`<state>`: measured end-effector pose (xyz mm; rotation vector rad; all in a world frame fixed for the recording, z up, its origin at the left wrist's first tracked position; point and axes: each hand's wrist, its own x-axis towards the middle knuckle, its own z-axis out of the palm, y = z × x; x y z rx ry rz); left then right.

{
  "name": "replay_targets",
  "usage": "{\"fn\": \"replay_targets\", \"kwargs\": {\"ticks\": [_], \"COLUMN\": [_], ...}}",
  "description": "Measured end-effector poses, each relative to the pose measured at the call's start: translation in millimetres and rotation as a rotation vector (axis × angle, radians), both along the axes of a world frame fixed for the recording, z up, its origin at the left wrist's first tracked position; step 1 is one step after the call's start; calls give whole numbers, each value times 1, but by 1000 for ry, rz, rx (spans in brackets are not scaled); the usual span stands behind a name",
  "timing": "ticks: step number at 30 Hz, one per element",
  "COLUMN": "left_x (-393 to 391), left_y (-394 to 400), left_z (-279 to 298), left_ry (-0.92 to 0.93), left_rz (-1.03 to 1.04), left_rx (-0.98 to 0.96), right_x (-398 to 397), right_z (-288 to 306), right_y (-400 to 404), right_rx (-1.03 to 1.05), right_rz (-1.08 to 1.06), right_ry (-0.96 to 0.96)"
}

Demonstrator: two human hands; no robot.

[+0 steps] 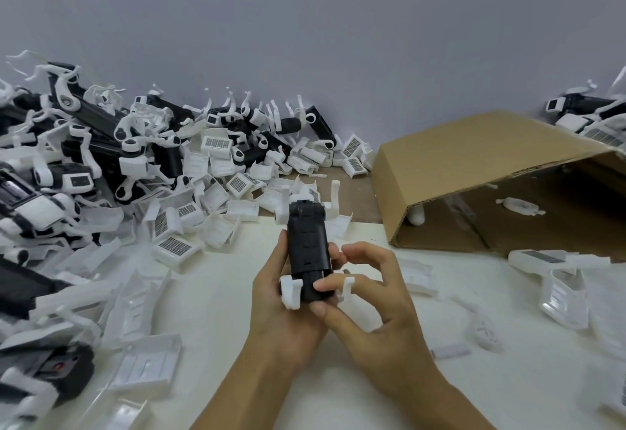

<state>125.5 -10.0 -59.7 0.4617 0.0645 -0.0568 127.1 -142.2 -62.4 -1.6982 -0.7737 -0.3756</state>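
A black oblong plastic body [307, 246] with white clips at both ends stands upright over the middle of the table. My left hand [281, 297] grips it from the left and below, thumb along its left side. My right hand [366, 294] pinches its lower right end, where a white clip [346, 289] sticks out by the fingers. Another white clip [291, 290] juts from the lower left of the body. The back of the black body is hidden.
A large heap of black and white plastic parts [111, 158] fills the left side up to the wall. A cardboard box [491, 158] lies on its side at right, opening toward me. Loose white parts [562, 280] lie at right on the white table [220, 311].
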Motion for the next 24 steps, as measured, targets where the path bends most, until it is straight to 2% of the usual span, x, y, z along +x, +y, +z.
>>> {"fn": "replay_targets", "kwargs": {"ticks": [9, 16, 24], "left_x": [-1, 0, -1], "left_y": [1, 3, 3], "left_z": [3, 1, 0], "left_ry": [-9, 7, 34], "left_rz": [2, 12, -15], "left_rx": [16, 73, 30], "right_x": [-2, -2, -3], "right_z": [1, -2, 0], "right_y": [2, 2, 3], "right_rx": [42, -14, 41], "right_rz": [4, 12, 24], "right_ry": [31, 73, 60]}}
